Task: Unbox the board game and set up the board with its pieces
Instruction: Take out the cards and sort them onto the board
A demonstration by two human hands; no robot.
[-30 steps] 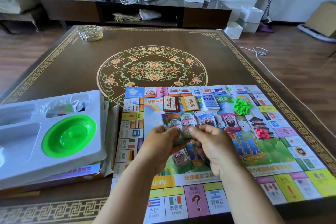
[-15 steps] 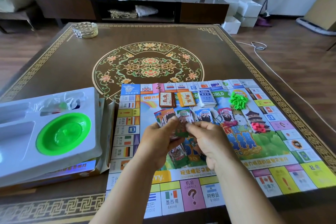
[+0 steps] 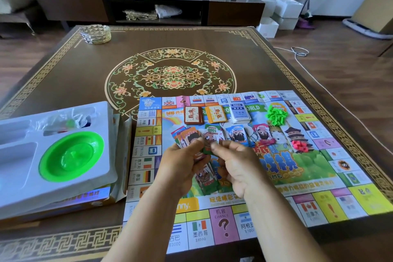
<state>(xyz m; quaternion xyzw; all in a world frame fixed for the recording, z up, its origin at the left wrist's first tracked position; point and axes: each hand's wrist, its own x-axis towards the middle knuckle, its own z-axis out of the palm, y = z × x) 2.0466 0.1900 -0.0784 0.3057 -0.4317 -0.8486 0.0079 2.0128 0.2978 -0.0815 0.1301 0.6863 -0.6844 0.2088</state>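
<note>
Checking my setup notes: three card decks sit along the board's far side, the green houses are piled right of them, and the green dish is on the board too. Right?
Not quite. The head view shows the green dish in the white tray left of the board. The three card decks and green houses are as you said.

The white tray (image 3: 53, 178) runs off the left edge; both hands hide banknotes beneath.

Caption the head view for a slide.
Both hands, left and right, sort play money over the unfolded game board.
</note>
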